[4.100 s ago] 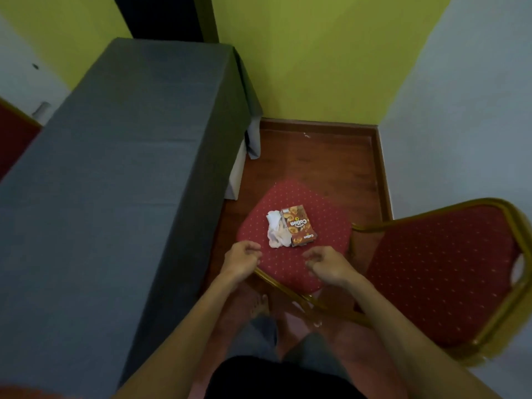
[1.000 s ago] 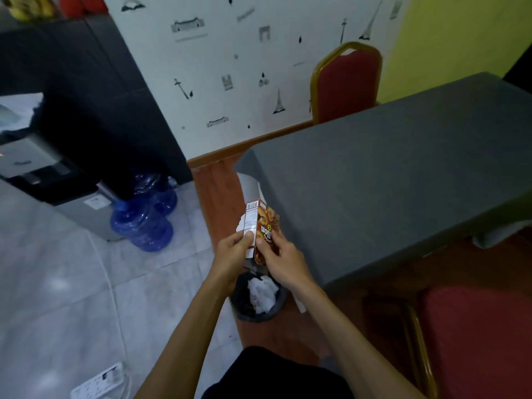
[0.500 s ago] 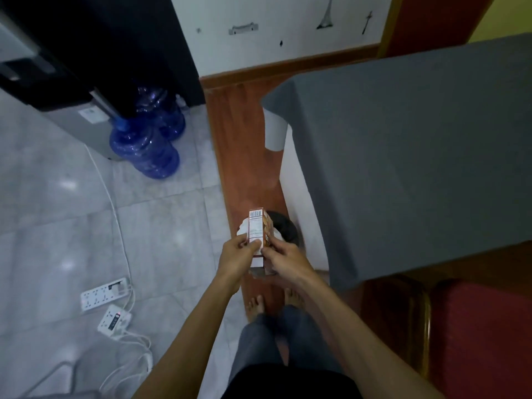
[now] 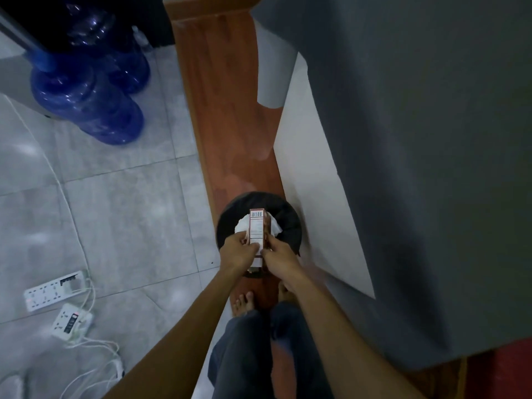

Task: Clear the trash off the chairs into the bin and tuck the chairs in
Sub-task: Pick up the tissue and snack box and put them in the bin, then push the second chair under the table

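A small brown snack box point(image 4: 257, 228) with a white barcode side stands upright between both hands, directly above the round black bin point(image 4: 289, 218) on the floor. My left hand point(image 4: 236, 253) grips the box's left side and my right hand point(image 4: 278, 256) grips its right side. White crumpled tissue point(image 4: 275, 226) shows behind the box, over the bin's mouth; whether it is held or lies in the bin I cannot tell. A strip of red chair seat point(image 4: 506, 370) shows at the bottom right, under the table's edge.
The grey-clothed table point(image 4: 431, 139) fills the right side, its white panel point(image 4: 313, 197) right beside the bin. Two blue water jugs point(image 4: 86, 105) stand at upper left. White power strips point(image 4: 54, 292) and cables lie on the tiles at lower left. My bare feet point(image 4: 244, 302) stand just before the bin.
I have turned from the chair with the box and tissue taken off its seat. Over the last second my view has tilted down and both hands have brought the box over the bin.
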Tool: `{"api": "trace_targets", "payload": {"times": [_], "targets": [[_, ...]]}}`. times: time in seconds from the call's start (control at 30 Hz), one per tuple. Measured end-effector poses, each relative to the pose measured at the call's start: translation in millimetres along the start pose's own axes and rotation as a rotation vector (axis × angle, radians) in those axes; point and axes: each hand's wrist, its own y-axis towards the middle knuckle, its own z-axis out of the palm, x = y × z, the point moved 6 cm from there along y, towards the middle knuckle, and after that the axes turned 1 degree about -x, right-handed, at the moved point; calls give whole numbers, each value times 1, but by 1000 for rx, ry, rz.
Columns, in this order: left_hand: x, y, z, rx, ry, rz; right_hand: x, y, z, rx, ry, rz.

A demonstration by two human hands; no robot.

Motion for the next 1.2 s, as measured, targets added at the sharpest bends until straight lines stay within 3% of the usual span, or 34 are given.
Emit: {"api": "trace_targets", "payload": {"times": [0.2, 0.4, 0.67, 0.9, 1.2], "targets": [[29, 60, 18, 81, 151, 11, -27, 66, 11, -71, 39, 46], [20, 55, 6, 93, 196, 67, -24, 59, 13, -94, 34, 33], [-39, -52, -29, 102, 168, 135, 14, -51, -12, -103, 22, -29], [-109, -170, -64, 115, 147, 244, 52, -184, -52, -150, -39, -207], [-164, -304, -33, 181, 228, 505, 25, -329, -121, -302, 41, -397]]}}
